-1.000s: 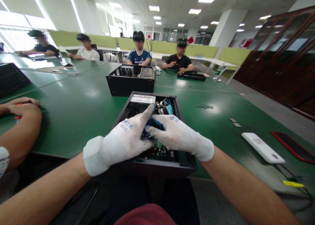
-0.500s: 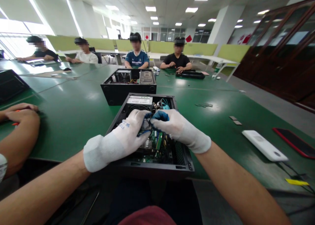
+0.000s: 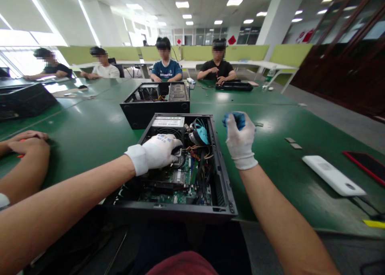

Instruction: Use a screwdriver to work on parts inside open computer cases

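Note:
An open black computer case (image 3: 225, 174) lies on its side in front of me, its green motherboard (image 3: 183, 188) showing. My left hand (image 3: 164, 149), in a white glove with blue fingertips, reaches into it from the left. Its fingers are bent round a greyish part on the board, mostly hidden beneath them. A round fan with teal blades (image 3: 203, 133) sits tilted near the case's far right corner, by loose cables (image 3: 204, 166). My right hand (image 3: 240, 134), gloved alike, is raised beyond the case's right side. Its fingers are curled toward the thumb; whatever they pinch, if anything, cannot be made out.
Another open case (image 3: 156, 107) stands just behind mine. To the right lie a white power bank (image 3: 332, 174), a red-edged phone (image 3: 365, 166) and small grey pieces (image 3: 293, 142). A person's forearms (image 3: 28, 158) rest at left. Several people sit across the green table (image 3: 84, 126).
My right hand has left the case interior and moved right, over the case's side. My left hand stays on the part inside. The teal fan is more exposed now.

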`<state>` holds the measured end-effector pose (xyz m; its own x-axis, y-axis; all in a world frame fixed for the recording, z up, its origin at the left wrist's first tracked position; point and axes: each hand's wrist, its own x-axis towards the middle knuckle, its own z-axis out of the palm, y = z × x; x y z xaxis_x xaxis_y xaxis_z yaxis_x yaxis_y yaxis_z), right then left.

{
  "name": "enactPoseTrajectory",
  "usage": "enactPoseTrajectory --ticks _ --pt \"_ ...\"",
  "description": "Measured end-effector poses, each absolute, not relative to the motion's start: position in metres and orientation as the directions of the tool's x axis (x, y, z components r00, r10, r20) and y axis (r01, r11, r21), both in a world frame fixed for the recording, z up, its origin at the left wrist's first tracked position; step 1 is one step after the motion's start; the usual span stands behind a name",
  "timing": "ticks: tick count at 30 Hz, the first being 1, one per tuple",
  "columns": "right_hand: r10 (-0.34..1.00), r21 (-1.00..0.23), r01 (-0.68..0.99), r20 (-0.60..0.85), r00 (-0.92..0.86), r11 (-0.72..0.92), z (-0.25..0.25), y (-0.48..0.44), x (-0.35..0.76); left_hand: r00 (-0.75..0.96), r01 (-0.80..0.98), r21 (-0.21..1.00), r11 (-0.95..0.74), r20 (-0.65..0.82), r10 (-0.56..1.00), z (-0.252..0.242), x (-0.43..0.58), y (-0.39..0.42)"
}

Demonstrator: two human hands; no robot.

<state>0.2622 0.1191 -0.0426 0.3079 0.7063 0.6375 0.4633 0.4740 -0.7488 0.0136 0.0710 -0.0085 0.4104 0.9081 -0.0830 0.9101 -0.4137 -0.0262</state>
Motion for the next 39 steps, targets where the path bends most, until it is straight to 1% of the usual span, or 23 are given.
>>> enactPoseTrajectory --ticks 3,6,8,11,17,24,39 --pt "0.681 -0.797 0.509 0.571 0.459 0.325 -0.083 0.151 0.29 0.369 0.905 -0.125 -0.406 -0.242 0.897 -0.022 0.018 0.094" --pt "0.71 -0.798 0.583 0.499 0.496 0.154 -0.123 0.165 0.307 0.356 0.898 -0.145 -0.416 -0.319 0.878 -0.037 0.021 0.11" --pt "0.744 -0.793 0.602 0.458 0.487 0.094 -0.141 0.167 0.312 0.353 0.893 -0.149 -0.425 -0.351 0.867 -0.048 0.024 0.118" --pt "0.785 -0.787 0.608 0.443 0.433 0.108 -0.151 0.166 0.311 0.339 0.887 -0.171 -0.43 -0.393 0.855 -0.06 0.027 0.124" --pt "0.821 -0.807 0.567 0.432 0.374 0.167 -0.144 0.161 0.303 0.319 0.886 -0.181 -0.427 -0.431 0.844 -0.068 0.027 0.128" --pt "0.818 -0.817 0.548 0.435 0.376 0.182 -0.142 0.159 0.304 0.285 0.901 -0.18 -0.396 -0.444 0.849 -0.068 0.024 0.13" --pt "0.808 -0.822 0.531 0.45 0.382 0.206 -0.145 0.162 0.303 0.305 0.895 -0.169 -0.413 -0.444 0.842 -0.064 0.02 0.132"
